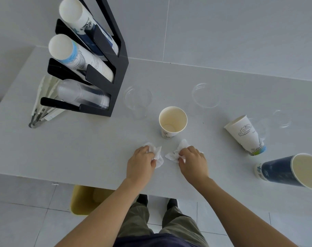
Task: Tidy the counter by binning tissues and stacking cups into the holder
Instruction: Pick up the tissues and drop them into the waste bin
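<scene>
Two crumpled white tissues lie near the counter's front edge. My left hand (pixel 140 162) grips the left tissue (pixel 158 156); my right hand (pixel 192 162) grips the right tissue (pixel 174 154). Just behind them a white paper cup (pixel 173 122) stands upright. A second white cup (pixel 246 135) lies tipped at the right, and a dark blue cup (pixel 283 172) lies on its side at the far right. Clear plastic cups (pixel 137 100) (pixel 205 95) (pixel 281 118) sit further back. The black cup holder (pixel 114 75) at the back left carries three tiers of stacked cups.
A yellow bin (pixel 84 200) stands on the floor under the counter's front edge, left of my legs. White tongs or packets (pixel 43 100) lie left of the holder. A grey tiled wall rises behind the counter (pixel 71 148).
</scene>
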